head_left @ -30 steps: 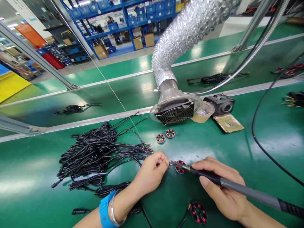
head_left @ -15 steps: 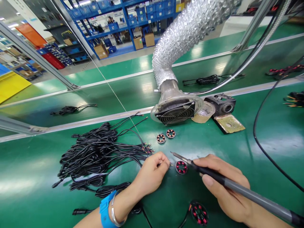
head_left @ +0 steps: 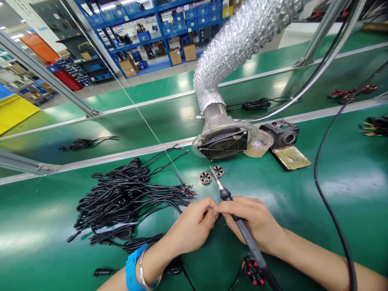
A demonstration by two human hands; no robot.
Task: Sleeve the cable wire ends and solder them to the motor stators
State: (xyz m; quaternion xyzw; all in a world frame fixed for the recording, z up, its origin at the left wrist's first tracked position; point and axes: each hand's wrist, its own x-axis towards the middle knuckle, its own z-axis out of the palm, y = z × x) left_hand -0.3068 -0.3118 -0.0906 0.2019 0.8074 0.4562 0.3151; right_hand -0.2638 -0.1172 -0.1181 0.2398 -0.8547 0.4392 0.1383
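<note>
My right hand (head_left: 257,222) is closed round a soldering iron (head_left: 250,242), whose tip points up and away, in front of a small copper-wound stator (head_left: 218,171). A second copper-wound stator (head_left: 205,178) lies just left of it. My left hand (head_left: 192,226) pinches the wire end of a black cable; the fingers hide the wires now. Fingertips of both hands meet above the green bench. Partly behind the iron's handle lies a red-wound stator (head_left: 252,270) with a cable attached. Another red-wound stator, seen earlier, is hidden by my right hand.
A heap of black cables (head_left: 115,194) with stripped ends lies to the left. Behind the stators stands a fume extractor (head_left: 224,145) on a silver duct (head_left: 209,76). An iron stand (head_left: 281,133) with a sponge (head_left: 292,157) is at right. The iron's black cord (head_left: 325,194) crosses the right side.
My right hand has moved left to my left hand, and the iron has swung upright, its tip pointing farther away. The nearer red-wound stator is now covered. My left hand has barely moved.
</note>
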